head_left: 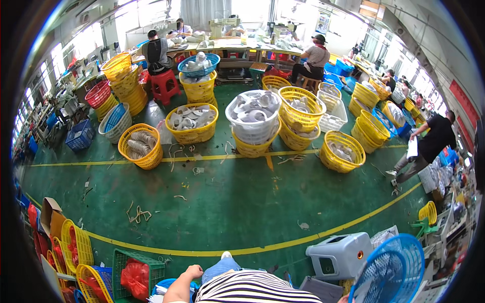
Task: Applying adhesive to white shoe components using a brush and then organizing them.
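Seen from above, the person's left hand (193,272) rests curled and empty on a jeans-clad knee (220,267), just right of a green crate (132,262) holding a red bag (135,278); the right hand is hidden.

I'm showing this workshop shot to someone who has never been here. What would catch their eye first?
Probably the cluster of yellow baskets heaped with pale pieces, ranged across the green floor beyond the yellow line. Next, the blue basket at lower right beside a grey stool. At the bottom edge, the person's left hand rests by the knee; the right hand is out of view.
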The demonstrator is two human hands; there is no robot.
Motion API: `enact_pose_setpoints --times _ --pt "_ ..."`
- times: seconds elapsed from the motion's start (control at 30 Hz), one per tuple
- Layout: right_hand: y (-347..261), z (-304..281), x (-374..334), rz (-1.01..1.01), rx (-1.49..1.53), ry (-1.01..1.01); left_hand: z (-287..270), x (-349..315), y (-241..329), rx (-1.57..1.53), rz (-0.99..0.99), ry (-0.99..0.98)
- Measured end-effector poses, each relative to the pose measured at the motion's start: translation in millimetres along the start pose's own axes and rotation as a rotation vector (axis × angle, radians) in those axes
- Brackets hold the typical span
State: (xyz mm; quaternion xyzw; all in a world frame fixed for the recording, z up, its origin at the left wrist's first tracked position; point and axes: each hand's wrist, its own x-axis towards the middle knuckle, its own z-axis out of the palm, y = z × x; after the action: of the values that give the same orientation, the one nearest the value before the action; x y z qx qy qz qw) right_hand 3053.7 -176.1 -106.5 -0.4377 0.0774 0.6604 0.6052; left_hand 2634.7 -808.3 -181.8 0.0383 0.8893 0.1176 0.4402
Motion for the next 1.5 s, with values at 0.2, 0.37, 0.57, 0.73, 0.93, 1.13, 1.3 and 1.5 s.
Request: enact_pose_setpoints --times 0.2,0.37,0.57,0.73,0.93,1.13,1.3,1.5 --pt "189.4 124.9 -34.3 0.203 -0.342 -0.310 -156.7 103.2 14.4 -0.137 -0.099 0.133" --pt "394.0 228.5 -101.0 0.452 -0.496 -0.383 -264.2 156.6 35.4 -0.290 -0.075 0.263" --pt "611.8 364.1 -133.8 0.663 -0.628 -0.572 -319.7 223.7 26.0 -0.258 -0.081 0.197" --pt "791.9 496.4 -177.5 0.807 -0.743 -0.744 -374.6 258.4 -11.0 -0.391 -0.156 0.161" --pt "1013.2 609.6 -217.6 0.904 -0.756 -0.764 -468.8 361.0 5.6 -0.452 -0.236 0.128" --pt "1170.8 654.9 -280.5 0.995 -0.858 -0.790 -607.8 483.7 -57.9 -0.533 -0.203 0.171" --pt "1233.0 689.2 -275.2 0.921 -0.821 -0.648 -831.5 569.6 -23.8 -0.403 -0.177 0.449" --pt "1336.1 761.7 -236.2 0.874 -0.805 -0.598 -1016.6 634.6 63.3 -0.980 -0.101 0.799"
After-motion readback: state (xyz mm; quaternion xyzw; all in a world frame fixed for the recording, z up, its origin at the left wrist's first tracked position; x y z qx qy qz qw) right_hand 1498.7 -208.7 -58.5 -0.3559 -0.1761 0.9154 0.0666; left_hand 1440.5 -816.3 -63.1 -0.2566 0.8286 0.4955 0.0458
